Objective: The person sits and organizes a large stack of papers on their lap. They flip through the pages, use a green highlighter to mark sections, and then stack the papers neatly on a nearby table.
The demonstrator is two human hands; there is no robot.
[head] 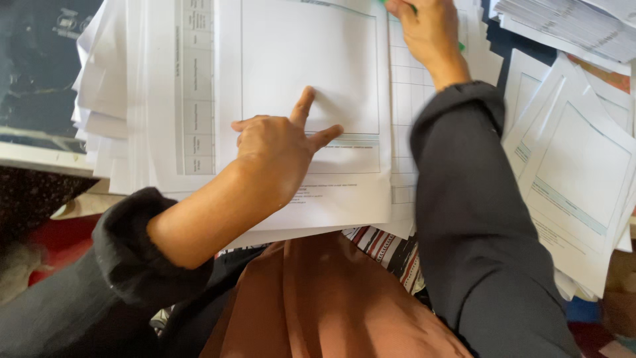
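The left hand (281, 149) lay flat on the top sheet (308, 73) of a thick stack of white printed forms (126, 106), its fingers spread and open, the forefinger pointing up the page and the thumb stretched toward the right, pressing the paper down rather than gripping it. That top sheet, white with a large empty framed box and a few lines of small print below it, rested directly in front of the person, its lower edge overhanging a brown cloth (318, 298) on the lap. The right hand (427, 30) reached farther up, near the top edge of the view, curled closed around a thin green object (461, 46), probably a pen, of which only a sliver showed; it hovered over a gridded sheet (404, 93) lying just beside the top sheet. Both arms wore dark sleeves, the left one pushed back to the elbow. To the right, another fanned pile of similar forms (576, 166) sat close by, and a further stack of papers (570, 23) occupied the upper right corner.
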